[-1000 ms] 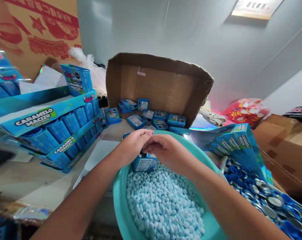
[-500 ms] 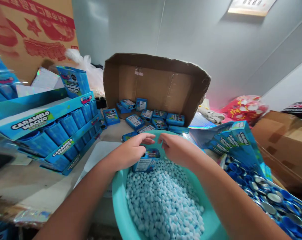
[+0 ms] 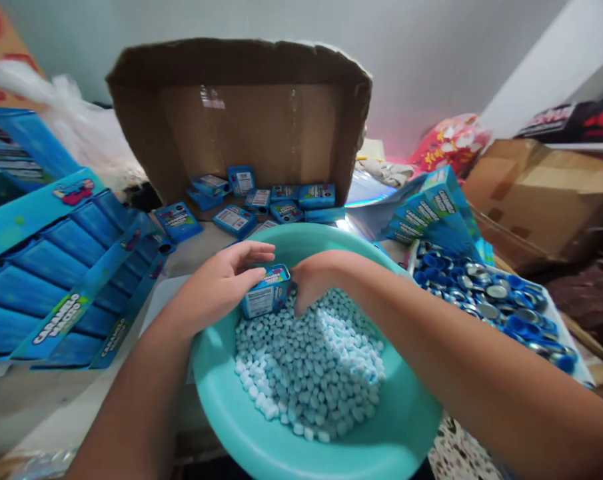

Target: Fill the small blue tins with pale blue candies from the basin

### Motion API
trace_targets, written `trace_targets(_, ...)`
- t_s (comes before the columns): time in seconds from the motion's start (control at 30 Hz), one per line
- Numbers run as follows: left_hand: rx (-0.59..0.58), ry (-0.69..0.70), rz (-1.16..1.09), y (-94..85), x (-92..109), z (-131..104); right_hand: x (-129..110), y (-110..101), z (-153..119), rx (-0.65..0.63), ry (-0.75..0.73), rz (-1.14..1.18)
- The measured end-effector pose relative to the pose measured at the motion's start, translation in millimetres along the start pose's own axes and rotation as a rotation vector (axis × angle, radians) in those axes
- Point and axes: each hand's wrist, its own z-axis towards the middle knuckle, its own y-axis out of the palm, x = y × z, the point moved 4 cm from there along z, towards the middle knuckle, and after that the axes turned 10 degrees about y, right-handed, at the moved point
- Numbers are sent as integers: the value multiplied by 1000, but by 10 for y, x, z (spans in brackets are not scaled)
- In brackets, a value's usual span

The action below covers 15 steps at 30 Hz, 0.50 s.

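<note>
A small blue candy tin [image 3: 266, 293] with printed labels sits tilted inside the turquoise basin [image 3: 301, 460], against the left part of the candies. Around its left and top side is my left hand [image 3: 226, 280], closed on it with the thumb along the near edge. Pale blue candies [image 3: 311, 373] fill the basin's middle in a loose heap. My right hand [image 3: 321, 277] bends down into the candies just right of the tin. Its fingers are curled, the tips mostly hidden, and I cannot see what they hold.
Behind the basin, several blue tins [image 3: 234, 220] lie before an open cardboard box [image 3: 251, 127]. Stacked blue display cartons [image 3: 56, 287] stand at left. On the right are a tray of blue and silver lids [image 3: 486, 293], a blue display carton [image 3: 431, 207] and a brown box [image 3: 526, 193].
My view has tilted down and turned right. The right hand has gone from above the basin's far side down to the candies beside the tin. The left hand stays at the tin.
</note>
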Motion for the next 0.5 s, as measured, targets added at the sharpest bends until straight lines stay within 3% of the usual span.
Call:
trace_targets(0.1, -3, -29, 12, 0, -10, 6, -37, 57, -15, -321, 51, -181)
trace_targets(0.3, -174, 20, 364, 68, 83, -47, -105, 128, -52, -407, 121, -123)
trace_targets(0.5, -170, 132, 504, 100, 39, -60, -74, 122, -678, -354, 59, -318)
